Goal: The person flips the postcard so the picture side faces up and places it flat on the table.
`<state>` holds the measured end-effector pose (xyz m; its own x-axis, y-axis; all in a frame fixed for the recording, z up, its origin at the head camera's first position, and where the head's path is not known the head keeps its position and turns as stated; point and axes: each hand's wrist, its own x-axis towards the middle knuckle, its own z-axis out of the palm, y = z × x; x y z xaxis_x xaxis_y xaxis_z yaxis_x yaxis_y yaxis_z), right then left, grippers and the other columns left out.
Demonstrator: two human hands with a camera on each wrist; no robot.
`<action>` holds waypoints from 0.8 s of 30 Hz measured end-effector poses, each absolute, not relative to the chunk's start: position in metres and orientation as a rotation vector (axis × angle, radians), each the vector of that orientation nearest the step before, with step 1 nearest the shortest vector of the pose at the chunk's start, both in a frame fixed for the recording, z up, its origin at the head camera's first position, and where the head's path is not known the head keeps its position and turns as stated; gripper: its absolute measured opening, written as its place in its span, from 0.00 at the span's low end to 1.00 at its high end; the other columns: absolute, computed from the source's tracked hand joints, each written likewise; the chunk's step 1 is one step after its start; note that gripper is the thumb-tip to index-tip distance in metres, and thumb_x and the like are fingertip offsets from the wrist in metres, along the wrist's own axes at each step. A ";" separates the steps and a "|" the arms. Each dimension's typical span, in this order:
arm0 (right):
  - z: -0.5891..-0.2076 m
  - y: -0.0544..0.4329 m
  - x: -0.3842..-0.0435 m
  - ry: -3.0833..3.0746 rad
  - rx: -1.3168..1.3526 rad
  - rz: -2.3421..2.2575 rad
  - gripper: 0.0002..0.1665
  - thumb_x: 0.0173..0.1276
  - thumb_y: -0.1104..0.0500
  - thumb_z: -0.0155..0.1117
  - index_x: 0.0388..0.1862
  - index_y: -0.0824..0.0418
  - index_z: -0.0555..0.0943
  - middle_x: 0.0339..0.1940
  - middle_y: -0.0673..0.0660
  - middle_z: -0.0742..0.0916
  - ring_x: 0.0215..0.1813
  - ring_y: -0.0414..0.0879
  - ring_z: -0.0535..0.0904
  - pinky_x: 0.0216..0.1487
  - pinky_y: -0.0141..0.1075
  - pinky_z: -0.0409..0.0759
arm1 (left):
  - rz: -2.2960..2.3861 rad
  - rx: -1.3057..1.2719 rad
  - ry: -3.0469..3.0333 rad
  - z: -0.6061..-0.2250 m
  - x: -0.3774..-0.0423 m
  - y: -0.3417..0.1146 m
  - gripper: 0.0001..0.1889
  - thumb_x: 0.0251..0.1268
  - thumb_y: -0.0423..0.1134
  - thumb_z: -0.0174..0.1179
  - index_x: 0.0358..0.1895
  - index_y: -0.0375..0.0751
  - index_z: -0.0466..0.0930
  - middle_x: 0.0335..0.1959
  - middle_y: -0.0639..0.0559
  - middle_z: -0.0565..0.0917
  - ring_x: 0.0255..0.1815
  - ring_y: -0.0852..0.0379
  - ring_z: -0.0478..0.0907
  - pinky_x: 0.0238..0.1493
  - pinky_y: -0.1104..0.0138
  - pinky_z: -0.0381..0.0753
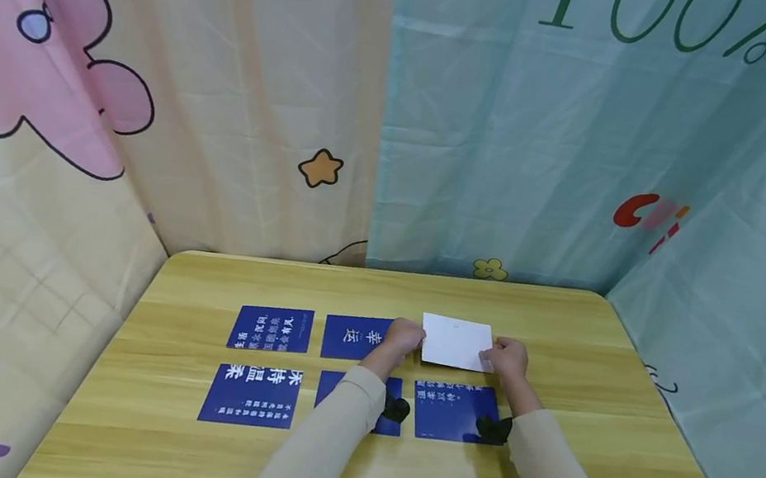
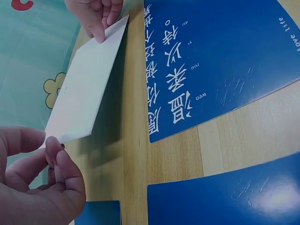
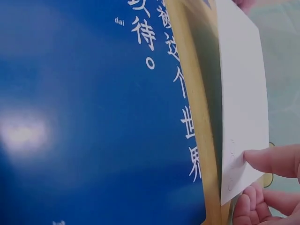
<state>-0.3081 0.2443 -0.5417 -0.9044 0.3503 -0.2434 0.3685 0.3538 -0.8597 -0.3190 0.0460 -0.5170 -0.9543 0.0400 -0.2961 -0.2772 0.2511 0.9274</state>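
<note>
A white card is held between my two hands at the back right of the card group, tilted and raised off the wood in the wrist views. My left hand pinches its left edge between thumb and fingers. The right hand pinches the opposite edge, its thumb lying on the white face. Below it lies a blue card with white Chinese lettering. Another blue card sits left of the white one, partly behind my left hand. My left forearm covers part of a blue card in the front row.
Two more blue cards, the back one and the front one, lie at the left of the wooden table. Printed curtains hang behind and beside the table. Dark wrist straps show on both sleeves.
</note>
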 end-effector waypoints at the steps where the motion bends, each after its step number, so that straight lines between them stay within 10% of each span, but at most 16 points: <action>1: -0.542 0.244 -0.309 2.578 0.674 -1.622 0.34 0.58 0.70 0.60 0.63 0.77 0.62 0.61 0.72 0.69 0.62 0.61 0.64 0.58 0.49 0.66 | 1.765 -0.218 2.264 -0.518 -0.319 0.046 0.16 0.53 0.25 0.50 0.12 0.42 0.63 0.13 0.53 0.64 0.15 0.58 0.58 0.18 0.70 0.60; 8: -0.540 0.241 -0.309 2.682 0.645 -1.524 0.29 0.56 0.70 0.62 0.57 0.77 0.69 0.50 0.70 0.75 0.49 0.59 0.69 0.50 0.48 0.71 | 1.868 -0.197 2.105 -0.521 -0.317 0.046 0.09 0.62 0.30 0.50 0.36 0.27 0.78 0.20 0.49 0.77 0.19 0.61 0.67 0.26 0.70 0.68; 24: -0.539 0.254 -0.310 2.590 0.658 -1.742 0.20 0.64 0.58 0.55 0.47 0.73 0.72 0.30 0.58 0.81 0.30 0.45 0.74 0.29 0.33 0.73 | 1.951 -0.267 1.922 -0.531 -0.327 0.046 0.18 0.68 0.31 0.43 0.57 0.25 0.68 0.32 0.44 0.84 0.24 0.64 0.77 0.24 0.75 0.67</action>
<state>-0.3098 0.2537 -0.5394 -0.9137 0.3612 -0.1864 0.3088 0.3187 -0.8961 -0.3271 0.0458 -0.5312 -0.9069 0.1390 -0.3977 -0.3997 0.0140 0.9165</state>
